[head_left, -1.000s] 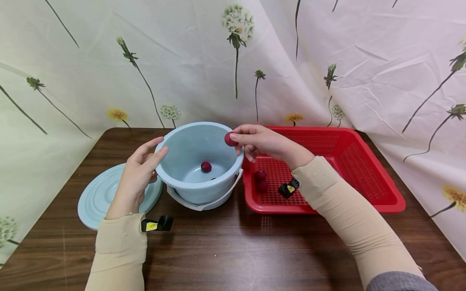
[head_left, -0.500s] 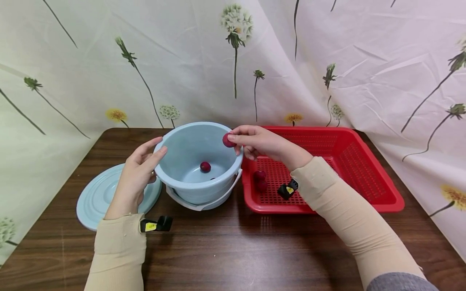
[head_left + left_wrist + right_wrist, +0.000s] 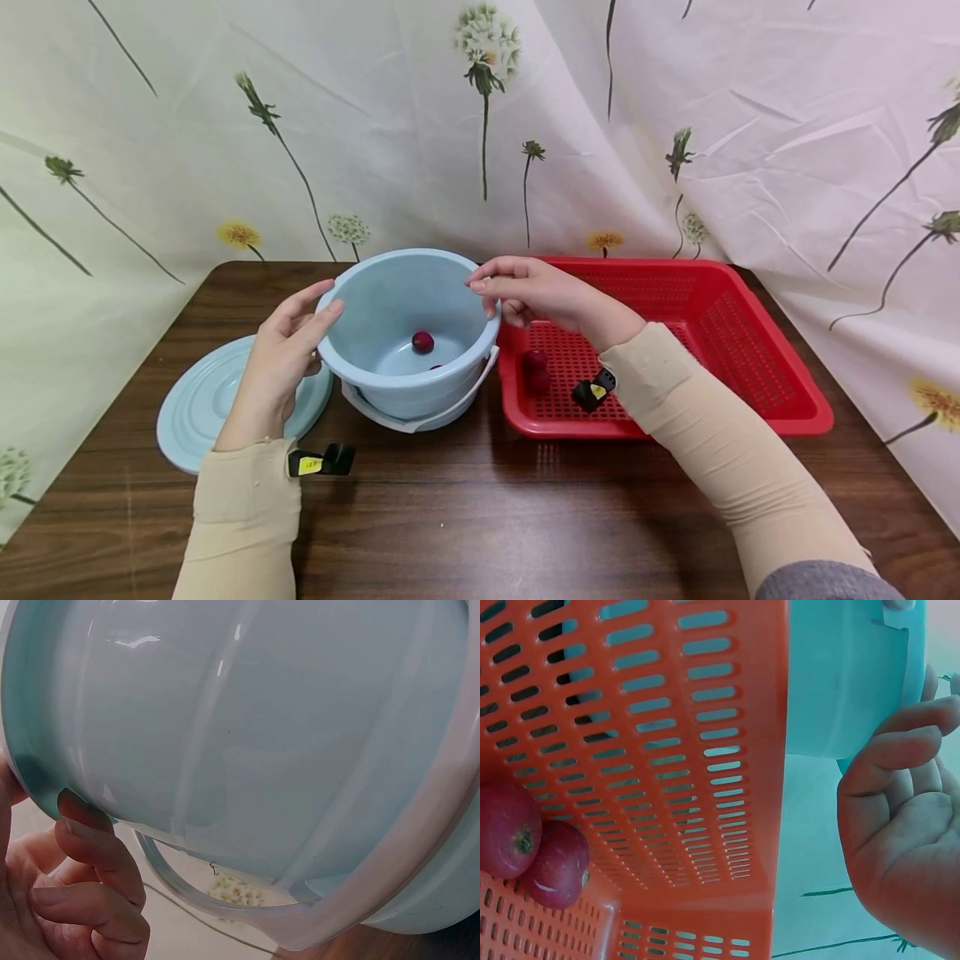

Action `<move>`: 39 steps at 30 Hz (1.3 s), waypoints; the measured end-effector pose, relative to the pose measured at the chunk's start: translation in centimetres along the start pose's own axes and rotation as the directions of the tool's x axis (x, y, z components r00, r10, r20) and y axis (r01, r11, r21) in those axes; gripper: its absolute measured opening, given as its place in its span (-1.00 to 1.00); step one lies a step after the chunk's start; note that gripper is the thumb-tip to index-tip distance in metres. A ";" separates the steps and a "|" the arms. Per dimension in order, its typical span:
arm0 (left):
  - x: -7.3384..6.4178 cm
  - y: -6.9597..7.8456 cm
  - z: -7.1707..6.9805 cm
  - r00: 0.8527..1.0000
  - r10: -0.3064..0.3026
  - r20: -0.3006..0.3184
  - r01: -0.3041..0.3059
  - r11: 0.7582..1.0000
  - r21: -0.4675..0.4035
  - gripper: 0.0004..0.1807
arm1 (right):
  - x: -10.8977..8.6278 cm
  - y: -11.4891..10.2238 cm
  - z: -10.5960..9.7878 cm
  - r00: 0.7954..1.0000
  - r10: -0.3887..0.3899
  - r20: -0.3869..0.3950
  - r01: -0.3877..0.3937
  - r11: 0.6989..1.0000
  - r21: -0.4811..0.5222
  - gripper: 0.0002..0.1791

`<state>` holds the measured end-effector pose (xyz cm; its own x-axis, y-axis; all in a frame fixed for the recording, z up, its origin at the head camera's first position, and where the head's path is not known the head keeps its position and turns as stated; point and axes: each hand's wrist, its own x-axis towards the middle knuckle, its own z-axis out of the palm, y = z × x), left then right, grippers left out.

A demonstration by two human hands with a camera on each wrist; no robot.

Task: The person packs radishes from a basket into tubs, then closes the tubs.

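Observation:
A light blue bucket [image 3: 405, 400] stands in the middle of the table, its handle hanging at the front. Inside lies a dark red plum [image 3: 422, 342], and the top of a second peeks over the near rim. My left hand [image 3: 281, 358] holds the bucket's left rim, thumb over the edge and fingers outside. At the right rim hovers my right hand [image 3: 536, 292], its relaxed fingers holding nothing over the opening. Just right of the bucket is a red plastic basket [image 3: 750, 417]. Two plums [image 3: 556, 862] lie together at its left end.
Partly behind my left wrist, a round light blue lid [image 3: 195, 408] lies on the brown wooden table [image 3: 450, 517]. Behind the table hangs a white cloth [image 3: 405, 125] printed with dandelions.
My right hand has let go of the plum it pinched over the bucket's right rim; its fingers are now bare. My left hand keeps its hold on the rim.

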<state>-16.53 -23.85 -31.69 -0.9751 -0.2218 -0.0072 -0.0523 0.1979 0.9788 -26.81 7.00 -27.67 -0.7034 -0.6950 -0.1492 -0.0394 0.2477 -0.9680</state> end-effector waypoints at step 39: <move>0.0 0.0 0.0 1.000 0.015 0.012 -0.014 0.998 -0.065 -0.32 | -0.3 4.6 -4.4 0.974 0.209 -0.091 -0.213 0.976 -0.046 -0.81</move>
<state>-16.50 -23.85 -31.69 -0.9782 -0.2075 0.0053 -0.0240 0.1384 0.9901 -29.89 11.35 -31.16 -0.7579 -0.5635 -0.3288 0.0789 0.4211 -0.9036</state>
